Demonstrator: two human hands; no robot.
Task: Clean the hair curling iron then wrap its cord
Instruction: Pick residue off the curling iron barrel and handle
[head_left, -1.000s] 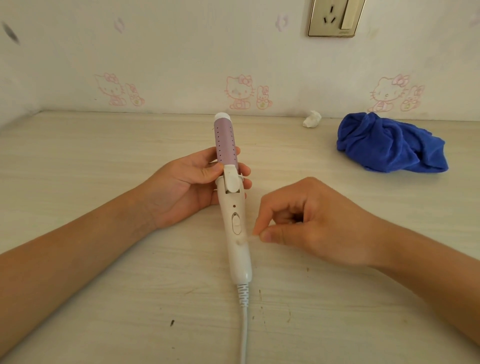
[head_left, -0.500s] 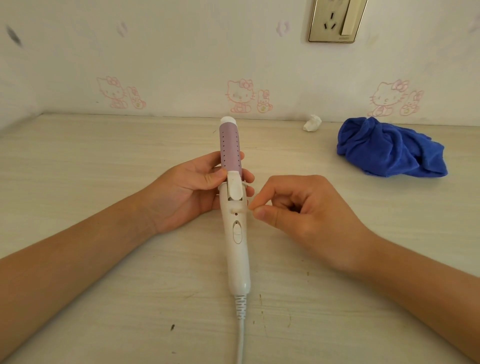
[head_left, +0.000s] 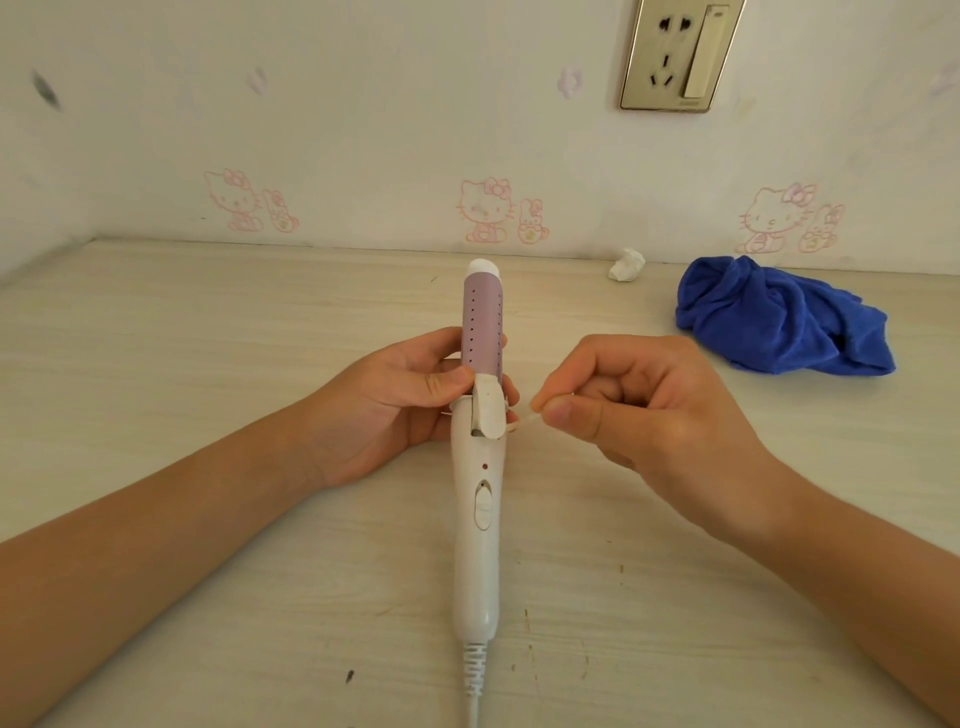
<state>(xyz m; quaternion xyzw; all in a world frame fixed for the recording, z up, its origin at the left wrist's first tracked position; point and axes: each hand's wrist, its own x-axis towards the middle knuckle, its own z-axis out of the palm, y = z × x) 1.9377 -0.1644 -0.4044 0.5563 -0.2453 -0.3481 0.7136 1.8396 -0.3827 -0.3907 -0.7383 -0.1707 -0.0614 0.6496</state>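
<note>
White plastic forms the handle and lilac perforated metal the barrel of the curling iron (head_left: 480, 499), which lies along the middle of the frame with its barrel pointing toward the wall. Its handle end sits low over the pale wood-grain worktop (head_left: 208, 338); whether it rests on the wood I cannot tell. The left grip (head_left: 400, 410) is clenched round the iron where barrel meets handle, thumb pressed beside the clamp lever (head_left: 488, 410). The right grip (head_left: 639, 410), just right of centre, pinches a thin white stick (head_left: 522, 420), likely a cotton swab, between thumb and forefinger, its far tip at the hinge beside the lever. The cord (head_left: 474, 670) leaves the handle through a ribbed sleeve and runs off the bottom edge, not yet wrapped. A crumpled blue cloth (head_left: 779, 317) lies at the right of the frame, near a small white wad (head_left: 627, 264) by the wall.

The iron looks light and rigid, its glossy shell probably slippery, so the waist under the lever seems the surest hold. The hinge is likely delicate and the stick flimsy, so light pressure suits both. The cord appears supple but stiffest at the sleeve, where a loose first loop would spare it a sharp bend
</note>
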